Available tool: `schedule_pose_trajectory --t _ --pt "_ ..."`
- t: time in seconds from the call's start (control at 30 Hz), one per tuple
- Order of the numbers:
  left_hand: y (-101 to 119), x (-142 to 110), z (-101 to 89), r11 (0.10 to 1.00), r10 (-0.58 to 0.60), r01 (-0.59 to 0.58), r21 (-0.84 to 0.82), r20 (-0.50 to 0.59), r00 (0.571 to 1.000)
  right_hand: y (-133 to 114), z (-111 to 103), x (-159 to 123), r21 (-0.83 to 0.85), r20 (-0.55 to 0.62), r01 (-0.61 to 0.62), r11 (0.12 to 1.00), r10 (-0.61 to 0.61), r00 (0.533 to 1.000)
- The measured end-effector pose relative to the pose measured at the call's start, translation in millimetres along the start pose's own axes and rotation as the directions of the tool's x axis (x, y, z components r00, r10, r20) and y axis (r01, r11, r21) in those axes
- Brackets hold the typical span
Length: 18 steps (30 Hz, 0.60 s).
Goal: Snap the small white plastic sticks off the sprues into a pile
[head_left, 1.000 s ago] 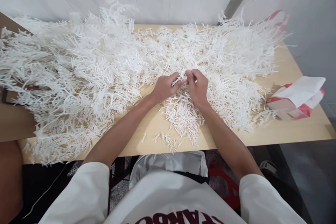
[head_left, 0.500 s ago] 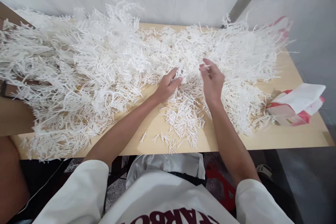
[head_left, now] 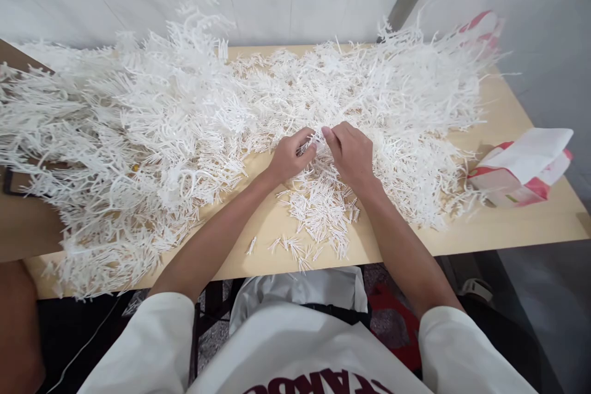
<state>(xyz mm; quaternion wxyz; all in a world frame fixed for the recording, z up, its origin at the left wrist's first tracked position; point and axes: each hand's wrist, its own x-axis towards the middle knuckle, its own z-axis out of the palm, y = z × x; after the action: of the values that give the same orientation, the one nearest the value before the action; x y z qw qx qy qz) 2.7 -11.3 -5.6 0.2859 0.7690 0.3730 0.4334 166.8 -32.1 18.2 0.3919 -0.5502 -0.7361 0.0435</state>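
While the left hand (head_left: 290, 157) curls its thumb and fingers around a small bunch of white strands (head_left: 316, 139), the right hand (head_left: 351, 151) meets it from the other side. The bunch sits in the gap between the two hands, above the middle of the table (head_left: 512, 225), with its end poking out past the left thumb. The left hand's grasp on it is plain enough. The right hand has its thumb up against the near end of the bunch and its fingers folded under, mostly out of sight, so I cannot tell whether it pinches a strand or only touches.

Loose white strands spread all around. On the left, a big tangled heap (head_left: 152, 117) reaches from the wall (head_left: 263, 0) to the front edge of the table and partly covers a cardboard box (head_left: 28, 221). Another heap (head_left: 415, 86) lies beyond the right hand, toward the back. Just below the hands, a small pile (head_left: 323, 212) of short pieces trails toward the front edge, with a few stray bits beside it. Near the right end of the table is a pink-and-white tissue packet (head_left: 508, 188), a white sheet standing out of its top.
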Motion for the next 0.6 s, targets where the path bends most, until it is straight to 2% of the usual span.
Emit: schedule_pose_trajectory --t 0.1,0.2,0.23,0.3,0.37,0.43,0.5,0.6 --pt "4 1 3.5 0.997 0.003 -0.002 0.083 -0.006 1.0 -3 6 0 -0.007 -0.062 -0.057 0.998 0.057 0.996" --pt "7 0 4.5 0.995 0.023 -0.02 0.101 -0.021 1.0 4 11 3 0.067 -0.126 -0.13 0.989 0.138 0.982" --pt "8 -1 4.0 0.994 0.03 -0.027 0.103 -0.027 0.999 10 12 5 0.108 -0.165 -0.152 0.982 0.169 0.972" --pt "8 -2 2.3 0.995 0.034 -0.03 0.099 -0.041 0.999 24 8 8 0.205 -0.314 -0.201 0.958 0.259 0.914" --pt "6 -3 0.8 0.997 0.009 -0.004 0.073 -0.071 0.997 35 2 11 0.253 -0.345 -0.193 0.948 0.274 0.898" --pt "4 -3 0.4 0.999 -0.05 0.051 0.008 -0.092 0.995 36 -2 12 0.27 -0.25 -0.168 0.948 0.238 0.939" --pt "1 -1 0.9 0.992 -0.103 0.098 -0.081 -0.069 0.992 27 -4 12 0.273 -0.144 -0.098 0.957 0.141 0.979" --pt "0 0 2.1 0.978 -0.126 0.122 -0.168 -0.008 0.992 10 0 10 0.275 0.011 -0.02 0.961 0.017 1.0"
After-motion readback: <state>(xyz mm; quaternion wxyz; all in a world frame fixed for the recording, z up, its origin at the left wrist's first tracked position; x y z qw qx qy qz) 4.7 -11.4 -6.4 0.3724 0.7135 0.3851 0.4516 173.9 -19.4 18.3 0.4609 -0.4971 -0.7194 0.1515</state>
